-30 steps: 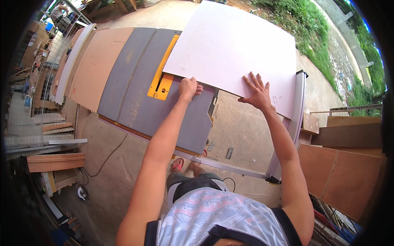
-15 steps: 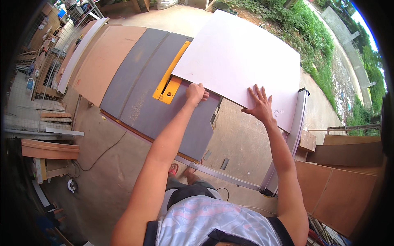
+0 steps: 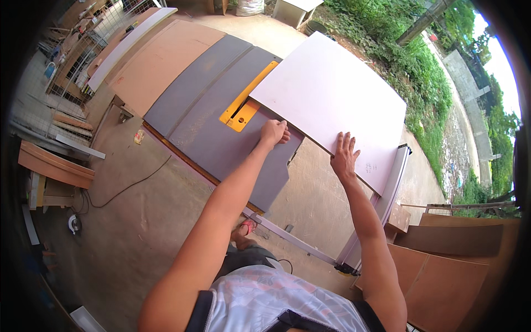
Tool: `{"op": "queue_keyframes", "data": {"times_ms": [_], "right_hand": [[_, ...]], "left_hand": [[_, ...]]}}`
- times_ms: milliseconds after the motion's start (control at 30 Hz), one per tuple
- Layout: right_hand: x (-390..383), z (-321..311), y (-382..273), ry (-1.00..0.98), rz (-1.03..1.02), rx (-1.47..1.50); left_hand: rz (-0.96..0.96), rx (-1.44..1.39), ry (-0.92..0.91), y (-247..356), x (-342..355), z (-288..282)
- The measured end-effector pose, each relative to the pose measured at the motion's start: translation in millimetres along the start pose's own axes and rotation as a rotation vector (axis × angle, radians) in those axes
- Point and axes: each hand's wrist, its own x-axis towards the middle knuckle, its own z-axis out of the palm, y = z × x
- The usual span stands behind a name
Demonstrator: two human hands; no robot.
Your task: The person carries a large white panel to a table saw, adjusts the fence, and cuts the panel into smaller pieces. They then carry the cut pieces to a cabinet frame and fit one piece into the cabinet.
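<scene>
A large white panel [image 3: 337,94] lies flat over the far right part of a grey saw table [image 3: 193,110]. At the panel's near edge, close to its left corner, my left hand [image 3: 273,133] is closed, its curled fingers against the edge. My right hand [image 3: 345,157] rests farther right on the panel near the same edge, fingers stretched out and flat. Left of the panel's corner runs a yellow insert plate [image 3: 241,118] with a dark slot. Part of the insert's right side is hidden under the panel.
A metal sliding rail frame [image 3: 381,213] stands at the right, below the panel's edge. Brown boards [image 3: 442,274] lean at the lower right. A tan board [image 3: 166,61] extends the table leftward. A cable [image 3: 133,191] crosses the concrete floor.
The view has shifted and turned slightly. My right hand's spread fingers have drawn closer together on the panel. My left hand stays closed at the panel's near edge.
</scene>
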Motion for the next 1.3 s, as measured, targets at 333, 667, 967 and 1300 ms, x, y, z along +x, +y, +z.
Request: {"op": "queue_keyframes", "data": {"times_ms": [333, 667, 967, 1300], "right_hand": [[2.6, -11.6, 7.9, -0.009, -0.048, 0.016], [22.5, -57.6, 18.6, -0.130, 0.011, 0.016], [23.6, -70.9, 22.6, -0.137, -0.012, 0.061], [19.5, -75.8, 17.3, -0.130, 0.020, 0.086]], "left_hand": [[-0.035, -0.420, 0.069, -103.8, -209.7, -201.4], [-0.377, -0.529, 0.455, -279.5, -214.6, -333.9], [-0.026, -0.698, 0.441, -254.7, 27.0, -403.1], [0.126, -0.979, 0.122, -233.0, 37.0, -417.3]]}}
